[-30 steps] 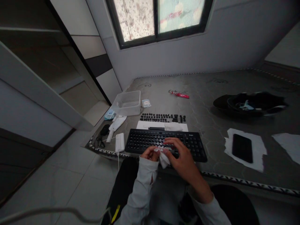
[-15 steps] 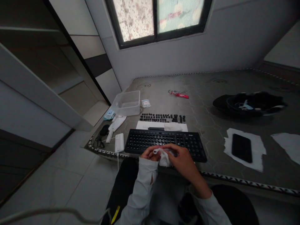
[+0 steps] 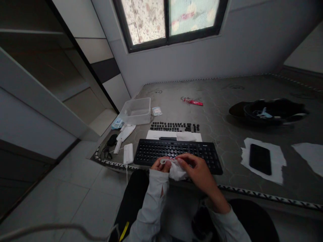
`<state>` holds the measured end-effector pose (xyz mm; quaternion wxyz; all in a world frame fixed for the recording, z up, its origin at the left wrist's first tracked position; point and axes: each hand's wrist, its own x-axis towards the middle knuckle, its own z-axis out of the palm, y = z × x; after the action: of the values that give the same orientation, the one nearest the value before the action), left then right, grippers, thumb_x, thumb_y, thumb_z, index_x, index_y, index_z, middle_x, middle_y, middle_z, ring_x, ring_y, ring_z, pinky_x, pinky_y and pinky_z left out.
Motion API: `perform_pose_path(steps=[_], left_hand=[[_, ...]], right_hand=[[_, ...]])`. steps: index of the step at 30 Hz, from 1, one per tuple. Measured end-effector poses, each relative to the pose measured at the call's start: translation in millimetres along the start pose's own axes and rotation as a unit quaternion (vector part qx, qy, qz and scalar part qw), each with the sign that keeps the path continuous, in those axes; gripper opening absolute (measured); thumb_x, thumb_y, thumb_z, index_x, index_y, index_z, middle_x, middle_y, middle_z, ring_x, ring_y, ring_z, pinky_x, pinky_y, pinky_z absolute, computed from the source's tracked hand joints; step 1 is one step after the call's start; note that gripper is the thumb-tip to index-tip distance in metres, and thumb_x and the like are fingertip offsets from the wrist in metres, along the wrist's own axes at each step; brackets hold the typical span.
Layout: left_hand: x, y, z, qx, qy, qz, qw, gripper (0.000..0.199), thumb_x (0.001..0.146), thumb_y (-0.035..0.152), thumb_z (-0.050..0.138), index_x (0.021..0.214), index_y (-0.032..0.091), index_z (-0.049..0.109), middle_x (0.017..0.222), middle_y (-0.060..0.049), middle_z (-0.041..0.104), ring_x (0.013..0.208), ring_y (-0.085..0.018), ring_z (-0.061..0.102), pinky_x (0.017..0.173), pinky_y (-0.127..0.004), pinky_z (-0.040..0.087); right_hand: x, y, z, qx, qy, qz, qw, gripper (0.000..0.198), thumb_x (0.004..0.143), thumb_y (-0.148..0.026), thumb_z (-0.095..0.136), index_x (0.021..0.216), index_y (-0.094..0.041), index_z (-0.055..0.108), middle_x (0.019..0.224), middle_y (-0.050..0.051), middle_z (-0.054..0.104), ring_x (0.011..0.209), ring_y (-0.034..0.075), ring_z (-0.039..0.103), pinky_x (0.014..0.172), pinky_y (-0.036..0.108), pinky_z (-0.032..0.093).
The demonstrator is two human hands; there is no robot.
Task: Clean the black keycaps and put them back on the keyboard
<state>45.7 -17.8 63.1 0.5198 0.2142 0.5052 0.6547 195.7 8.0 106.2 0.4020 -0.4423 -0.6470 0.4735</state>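
A: Where do the hands sit?

B: Both are at the near edge of the table, side by side. The left hand (image 3: 160, 165) is curled, its fingertips pinched on the left end of a small white wipe (image 3: 176, 170). The right hand (image 3: 198, 169) has its fingers closed over the wipe's right side, so the crumpled cloth is bunched between the two.

A: And the wipe against the keyboard?

B: The wipe hangs just at the near rim of the black keyboard (image 3: 202, 153), about the middle of its length. The keyboard's long axis runs left to right, so it lies straight ahead of both hands, on the far side. The right hand overlaps its near rows; the left is just short of the rim.

A: What lies further out?

B: Beyond the keyboard, a white sheet (image 3: 174, 135), then rows of loose black keycaps (image 3: 175, 126). Far left stands a clear plastic box (image 3: 137, 111). Well to the right, a black phone (image 3: 259, 159) rests on white paper.
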Motion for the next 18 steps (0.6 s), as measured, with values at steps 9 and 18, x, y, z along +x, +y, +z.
perform_pose_path(steps=[9, 18], left_hand=[[-1, -4, 1, 0.01, -0.009, 0.057, 0.998, 0.048, 0.054, 0.06, 0.083, 0.074, 0.017, 0.073, 0.088, -0.01, 0.078, 0.072, -0.02, 0.071, 0.066, -0.03, 0.056], [-1, -3, -2, 0.069, 0.0, 0.058, 0.996, 0.043, 0.049, 0.052, 0.087, 0.071, 0.016, 0.076, 0.065, -0.004, 0.074, 0.056, -0.015, 0.064, 0.054, -0.025, 0.051]], right_hand=[[1, 11, -2, -0.016, -0.073, 0.01, 0.997, 0.05, 0.073, -0.029, 0.075, 0.121, -0.025, 0.063, 0.094, 0.001, 0.071, 0.086, 0.019, 0.067, 0.081, 0.032, 0.052], [4, 8, 2, -0.033, -0.001, -0.041, 0.999, 0.02, 0.086, -0.038, 0.061, 0.086, -0.022, 0.073, 0.091, 0.005, 0.074, 0.089, 0.021, 0.066, 0.081, 0.033, 0.05]])
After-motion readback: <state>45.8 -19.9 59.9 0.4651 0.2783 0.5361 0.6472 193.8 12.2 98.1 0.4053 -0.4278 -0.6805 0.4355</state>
